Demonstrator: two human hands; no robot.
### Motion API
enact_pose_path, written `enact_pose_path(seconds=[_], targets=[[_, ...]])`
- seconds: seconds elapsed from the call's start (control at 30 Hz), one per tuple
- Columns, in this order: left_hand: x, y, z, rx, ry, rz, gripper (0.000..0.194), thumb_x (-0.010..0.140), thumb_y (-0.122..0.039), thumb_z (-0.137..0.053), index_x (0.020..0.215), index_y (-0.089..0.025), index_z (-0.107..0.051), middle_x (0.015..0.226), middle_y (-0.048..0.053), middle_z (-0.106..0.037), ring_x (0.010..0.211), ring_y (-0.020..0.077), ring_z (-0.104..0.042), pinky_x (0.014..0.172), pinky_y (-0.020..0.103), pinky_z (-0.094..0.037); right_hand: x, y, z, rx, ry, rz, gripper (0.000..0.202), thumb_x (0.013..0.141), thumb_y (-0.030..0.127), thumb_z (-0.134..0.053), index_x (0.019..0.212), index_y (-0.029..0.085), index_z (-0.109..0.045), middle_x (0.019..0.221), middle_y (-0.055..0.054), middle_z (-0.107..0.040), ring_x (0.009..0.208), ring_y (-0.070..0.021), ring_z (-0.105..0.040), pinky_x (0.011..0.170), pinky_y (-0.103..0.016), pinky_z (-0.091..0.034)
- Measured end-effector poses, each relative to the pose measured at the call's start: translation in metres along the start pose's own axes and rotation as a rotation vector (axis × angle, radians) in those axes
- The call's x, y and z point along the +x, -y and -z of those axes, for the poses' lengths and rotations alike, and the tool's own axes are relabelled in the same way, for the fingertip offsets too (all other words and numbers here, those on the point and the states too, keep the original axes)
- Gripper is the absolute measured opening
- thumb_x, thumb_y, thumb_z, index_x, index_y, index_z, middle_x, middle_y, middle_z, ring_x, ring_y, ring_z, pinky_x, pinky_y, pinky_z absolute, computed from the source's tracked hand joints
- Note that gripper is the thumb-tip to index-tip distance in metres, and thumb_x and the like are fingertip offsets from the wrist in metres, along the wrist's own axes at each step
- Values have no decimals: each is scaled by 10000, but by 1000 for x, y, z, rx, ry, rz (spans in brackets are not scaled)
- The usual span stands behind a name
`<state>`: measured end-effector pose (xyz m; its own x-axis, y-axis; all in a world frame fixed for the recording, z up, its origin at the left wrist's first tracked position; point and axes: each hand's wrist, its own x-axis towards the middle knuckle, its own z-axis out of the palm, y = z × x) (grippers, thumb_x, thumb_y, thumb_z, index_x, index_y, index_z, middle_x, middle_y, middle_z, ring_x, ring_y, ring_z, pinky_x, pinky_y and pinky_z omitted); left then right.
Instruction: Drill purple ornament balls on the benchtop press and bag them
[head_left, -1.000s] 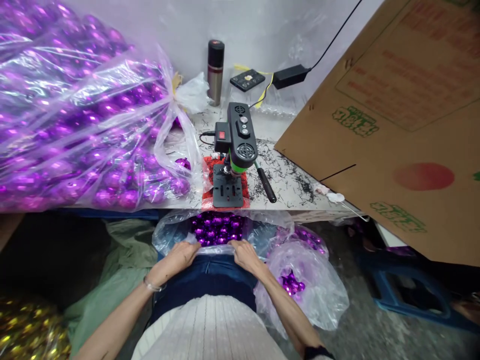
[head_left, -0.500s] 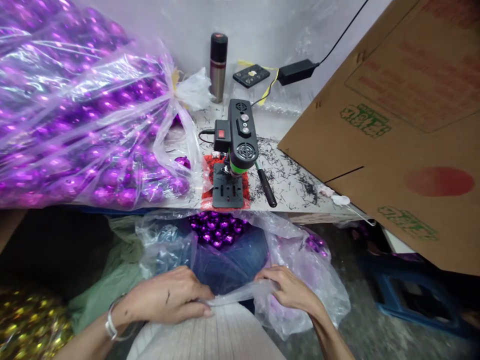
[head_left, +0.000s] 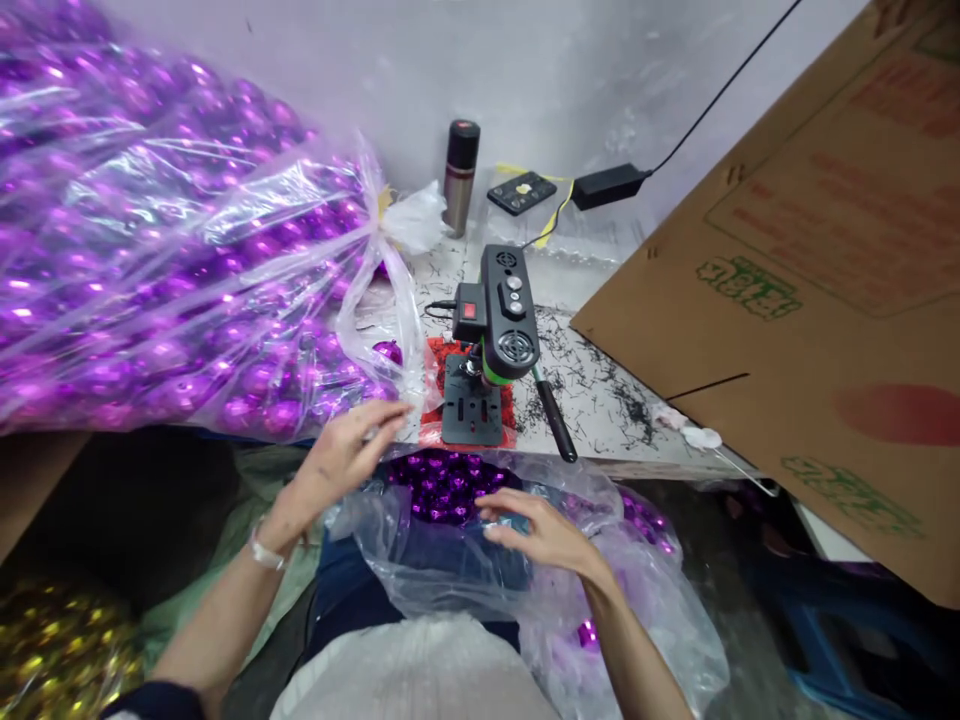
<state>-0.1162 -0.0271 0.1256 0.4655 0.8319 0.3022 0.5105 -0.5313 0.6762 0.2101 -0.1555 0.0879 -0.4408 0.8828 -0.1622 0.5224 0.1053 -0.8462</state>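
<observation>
My left hand (head_left: 364, 442) is raised at the table's front edge, left of a small black drill press (head_left: 510, 315). Its fingers stretch toward the press base with a gap to the thumb, and I see nothing held. My right hand (head_left: 536, 530) hovers over the clear plastic bag (head_left: 442, 590) in my lap, fingers and thumb apart. Shiny purple balls (head_left: 442, 485) lie in that bag, just beyond and left of the right fingertips. The press has a black lever handle (head_left: 556, 420) on its right. A single purple ball (head_left: 388, 352) sits left of the press.
A big tied bag of purple balls (head_left: 187, 300) fills the table's left. On the right leans a large cardboard box (head_left: 787, 340). Behind the press are a flask (head_left: 460, 180), a phone-like black slab (head_left: 522, 192) and a power adapter (head_left: 611, 186). Black shavings litter the white tabletop (head_left: 592, 400).
Both hands have let go of the bag's near edge. My left hand has risen forward to the table edge; my right hand has moved forward over the purple balls. The view has tilted slightly.
</observation>
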Motion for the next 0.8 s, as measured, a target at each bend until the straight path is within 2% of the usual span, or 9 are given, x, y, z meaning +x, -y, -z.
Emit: enact_pose_path(seconds=[0.07, 0.13, 0.2, 0.3, 0.4, 0.57, 0.63, 0.73, 0.8], targets=[[40, 20, 0, 196, -183, 38, 353, 1140, -384, -519, 1276, -204, -791, 1228, 121, -835, 1141, 284, -783, 1054, 423, -614, 20, 14, -4, 39, -64, 57, 317, 1083, 459, -676, 1291, 253, -800, 1112, -62, -868, 1015, -180, -828, 945, -318, -649], [74, 40, -4, 377, -195, 134, 338, 1125, -347, -523, 1269, -174, -775, 1233, 155, -826, 1148, 316, -767, 1042, 452, -597, 36, 25, -13, 51, -90, 125, 287, 1086, 425, -676, 1274, 246, -799, 1082, -56, -865, 992, -172, -823, 924, -310, -647], [99, 55, -8, 522, -53, 243, 290, 1085, -371, -616, 1176, -156, -787, 1116, 177, -833, 1109, 357, -762, 1008, 473, -579, 47, 34, -25, 47, -88, 171, 266, 1080, 405, -693, 1270, 250, -797, 1058, -47, -861, 966, -166, -817, 893, -299, -643], [113, 69, -13, 646, 187, 323, 310, 961, -450, -833, 1075, -165, -790, 934, 169, -825, 1123, 423, -763, 1058, 531, -538, 55, 40, -41, 75, -41, 177, 258, 1076, 386, -699, 1271, 250, -799, 1066, -45, -861, 968, -159, -814, 889, -284, -635], [108, 77, -11, 593, 209, 296, 451, 893, -441, -917, 1228, -185, -756, 1020, 156, -847, 1197, 436, -762, 1170, 618, -487, 58, 40, -51, 113, -21, 134, 251, 1087, 376, -672, 1250, 245, -812, 1070, -46, -862, 974, -161, -808, 912, -283, -627], [83, 73, 1, 37, -159, 246, 691, 928, -493, -852, 1511, -218, -603, 1483, 166, -719, 1283, 346, -754, 1129, 531, -599, 66, 46, -52, 171, -83, 181, 285, 1115, 417, -616, 1247, 274, -825, 1079, -54, -858, 984, -172, -800, 915, -286, -631], [63, 57, 1, -180, -215, 245, 735, 934, -509, -841, 1560, -239, -567, 1507, 146, -700, 1236, 308, -780, 1061, 468, -652, 73, 49, -52, 236, -255, 203, 314, 1124, 414, -591, 1331, 290, -792, 1123, -62, -846, 961, -170, -796, 906, -290, -645], [25, 24, -8, -269, -129, 212, 691, 929, -469, -859, 1544, -265, -617, 1466, 121, -736, 1278, 312, -773, 1123, 474, -637, 87, 53, -56, 326, -607, 149, 447, 1112, 421, -605, 1540, 300, -656, 1376, -117, -779, 992, -171, -796, 905, -307, -673], [0, 5, -20, -266, -64, 181, 668, 917, -422, -878, 1529, -282, -652, 1481, 113, -745, 1347, 326, -745, 1184, 498, -606, 95, 52, -61, 352, -704, 110, 536, 1076, 462, -665, 1582, 294, -615, 1512, -148, -711, 1087, -195, -798, 919, -321, -687]])
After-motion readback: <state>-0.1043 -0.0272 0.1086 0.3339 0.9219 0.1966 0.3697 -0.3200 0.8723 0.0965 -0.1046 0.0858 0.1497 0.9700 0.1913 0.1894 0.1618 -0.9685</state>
